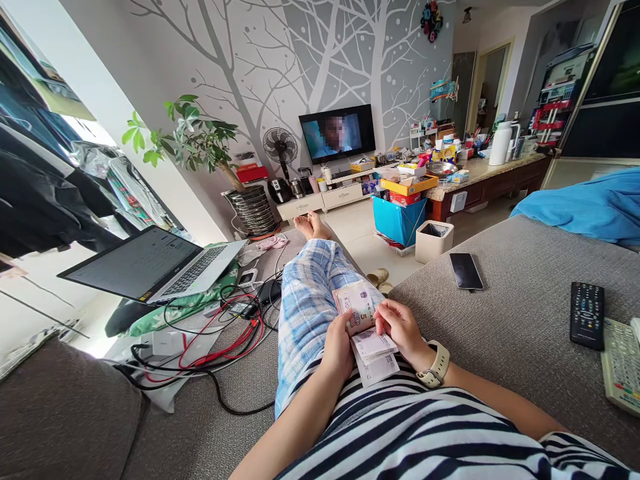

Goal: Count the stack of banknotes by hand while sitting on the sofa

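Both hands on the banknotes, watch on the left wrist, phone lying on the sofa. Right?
Not quite: the head view shows the watch on the right wrist. The rest holds: left hand and right hand on the banknotes, phone lying on the sofa.

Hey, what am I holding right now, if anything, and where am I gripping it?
Banknotes. Your left hand holds them by the left edge; your right hand is at their right edge, its grip unclear.
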Tool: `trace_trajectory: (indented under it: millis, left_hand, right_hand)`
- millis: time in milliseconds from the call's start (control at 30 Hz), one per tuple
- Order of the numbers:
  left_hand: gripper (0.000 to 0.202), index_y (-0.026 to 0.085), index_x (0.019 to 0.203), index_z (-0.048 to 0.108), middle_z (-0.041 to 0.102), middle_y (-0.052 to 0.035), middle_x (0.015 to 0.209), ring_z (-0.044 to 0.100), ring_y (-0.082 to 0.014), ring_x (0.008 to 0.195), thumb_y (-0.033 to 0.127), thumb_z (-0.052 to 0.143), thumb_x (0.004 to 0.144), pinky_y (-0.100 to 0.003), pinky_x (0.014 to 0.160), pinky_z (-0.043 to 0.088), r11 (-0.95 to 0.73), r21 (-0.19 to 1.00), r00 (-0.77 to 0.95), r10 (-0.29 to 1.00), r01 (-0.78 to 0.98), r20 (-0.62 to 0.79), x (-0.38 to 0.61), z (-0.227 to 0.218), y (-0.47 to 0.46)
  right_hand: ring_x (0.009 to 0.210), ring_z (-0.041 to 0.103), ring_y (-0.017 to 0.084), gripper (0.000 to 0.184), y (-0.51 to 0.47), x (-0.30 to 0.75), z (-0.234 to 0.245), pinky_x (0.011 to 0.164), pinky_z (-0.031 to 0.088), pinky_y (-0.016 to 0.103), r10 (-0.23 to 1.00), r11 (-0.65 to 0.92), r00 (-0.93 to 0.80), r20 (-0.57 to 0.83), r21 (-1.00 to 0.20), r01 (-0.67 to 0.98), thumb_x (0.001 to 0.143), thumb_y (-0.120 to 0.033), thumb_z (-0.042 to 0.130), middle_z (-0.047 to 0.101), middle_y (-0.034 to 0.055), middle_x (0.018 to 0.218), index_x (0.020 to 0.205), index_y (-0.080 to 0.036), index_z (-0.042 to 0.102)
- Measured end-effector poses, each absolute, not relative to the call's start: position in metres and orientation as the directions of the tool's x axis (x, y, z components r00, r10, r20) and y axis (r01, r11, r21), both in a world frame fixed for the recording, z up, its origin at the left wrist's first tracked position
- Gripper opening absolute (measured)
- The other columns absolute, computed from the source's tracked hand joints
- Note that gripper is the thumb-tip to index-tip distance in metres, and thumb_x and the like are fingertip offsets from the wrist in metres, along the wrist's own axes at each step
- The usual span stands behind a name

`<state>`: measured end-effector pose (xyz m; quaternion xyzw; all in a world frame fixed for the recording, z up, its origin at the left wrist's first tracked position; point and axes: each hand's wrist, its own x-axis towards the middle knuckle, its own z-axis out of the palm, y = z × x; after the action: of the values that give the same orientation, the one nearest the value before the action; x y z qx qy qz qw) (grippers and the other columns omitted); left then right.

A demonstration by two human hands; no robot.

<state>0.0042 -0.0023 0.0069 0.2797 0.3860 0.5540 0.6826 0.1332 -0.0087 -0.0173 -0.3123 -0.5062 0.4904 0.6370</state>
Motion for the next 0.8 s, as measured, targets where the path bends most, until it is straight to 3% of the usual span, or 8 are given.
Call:
trace_trajectory:
  millis: [133,333,633,800]
  left_hand:
    - [0.027,0.009,0.09,0.066,0.073,-0.0126,0.088,0.069,-0.027,0.084,0.026,0.064,0.069,-0.038,0.078,0.054,0.234,0.813,0.082,0.971,-0.533,-0.226,0.005,0.008,-0.002]
    - [0.024,0.013,0.087,0.066,0.073,-0.0089,0.081,0.069,-0.0248,0.076,0.022,0.067,0.065,-0.036,0.071,0.054,0.224,0.833,0.074,0.974,-0.505,-0.216,0.005,0.009,-0.004]
    - [0.027,0.014,0.087,0.065,0.072,-0.0072,0.078,0.069,-0.0231,0.072,0.019,0.07,0.06,-0.034,0.067,0.054,0.239,0.83,0.07,0.969,-0.504,-0.236,0.005,0.011,-0.006]
    - [0.025,0.013,0.09,0.065,0.073,-0.0088,0.081,0.069,-0.0244,0.076,0.025,0.065,0.068,-0.036,0.071,0.054,0.235,0.813,0.065,0.969,-0.533,-0.238,0.005,0.008,-0.003]
  right_hand:
    - [0.047,0.046,0.012,0.035,-0.004,0.134,-0.022,0.054,0.037,0.026,0.936,0.352,0.061,0.347,-0.905,-0.239,0.084,-0.049,0.058,0.051,-0.0028,0.048,0.066,-0.019,0.055]
    - [0.048,0.044,0.011,0.035,0.002,0.135,-0.026,0.05,0.035,0.024,0.952,0.295,0.147,0.269,-0.935,-0.198,0.076,-0.05,0.066,0.047,-0.005,0.051,0.067,-0.019,0.05]
    - [0.051,0.042,0.012,0.038,0.003,0.136,-0.028,0.051,0.032,0.026,0.94,0.329,0.136,0.313,-0.937,-0.114,0.08,-0.049,0.061,0.046,-0.0035,0.053,0.061,-0.02,0.048]
    - [0.052,0.042,0.013,0.036,0.001,0.136,-0.026,0.052,0.033,0.026,0.931,0.352,0.133,0.339,-0.932,-0.083,0.082,-0.048,0.059,0.046,-0.0033,0.053,0.062,-0.02,0.047]
